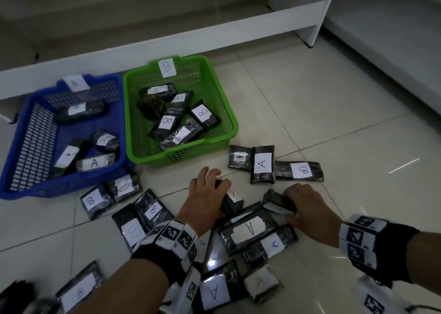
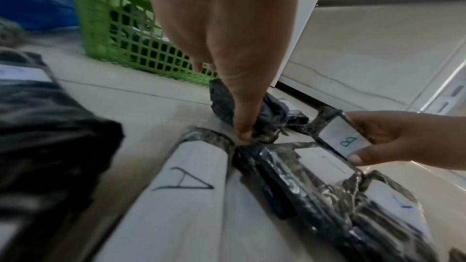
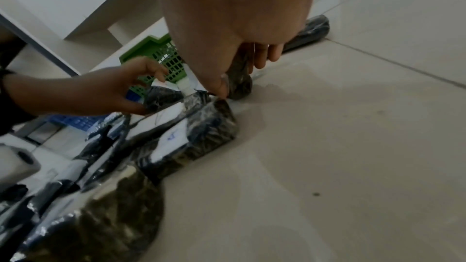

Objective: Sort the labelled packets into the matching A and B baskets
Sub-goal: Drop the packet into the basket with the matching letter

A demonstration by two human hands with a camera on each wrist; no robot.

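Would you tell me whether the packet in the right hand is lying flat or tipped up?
Tipped up. The right hand pinches the packet with its B label facing sideways, one edge raised off the pile.

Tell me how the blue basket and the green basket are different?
The blue basket wears an A tag and sits left; the green basket wears a B tag and sits right. Blue holds A packets, green holds B packets. Both are plastic mesh baskets on the floor.

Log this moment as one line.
left hand: grips packet | right hand: holds B packet | blue A basket, green B basket: partly filled
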